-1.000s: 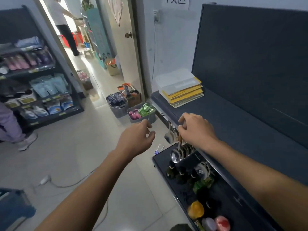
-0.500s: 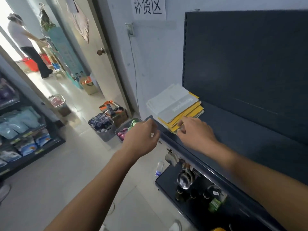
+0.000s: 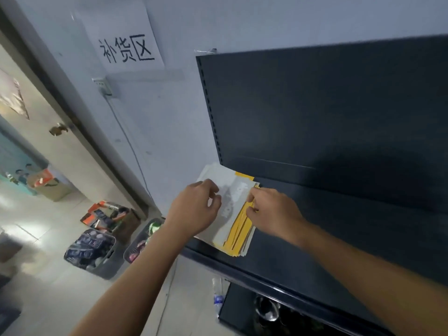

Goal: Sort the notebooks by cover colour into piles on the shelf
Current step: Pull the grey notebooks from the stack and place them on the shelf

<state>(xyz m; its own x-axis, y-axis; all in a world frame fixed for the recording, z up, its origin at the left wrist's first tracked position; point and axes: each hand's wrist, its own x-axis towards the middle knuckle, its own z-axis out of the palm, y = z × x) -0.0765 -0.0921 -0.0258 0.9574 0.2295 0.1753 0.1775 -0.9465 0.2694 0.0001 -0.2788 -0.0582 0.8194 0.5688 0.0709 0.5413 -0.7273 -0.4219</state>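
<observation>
Two grey floor baskets [image 3: 93, 251] [image 3: 143, 241] hold packaged goods, and a cardboard box [image 3: 116, 218] holds mixed items. On the dark shelf [image 3: 339, 226], the notebook stack [image 3: 234, 195] lies at the left end. The left grip [image 3: 194, 209] curls on its grey top cover; whether it clasps cannot be told. The right grip [image 3: 271, 212] pinches the yellow notebooks [image 3: 238, 229] at the stack's right edge.

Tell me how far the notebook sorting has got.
Done: nothing; every notebook lies in one mixed stack at the left end of the shelf, grey covers over yellow notebooks. In hand: the left hand rests on the top one, the right hand pinches the yellow edges. Left: splitting both colours into separate piles along the shelf.
</observation>
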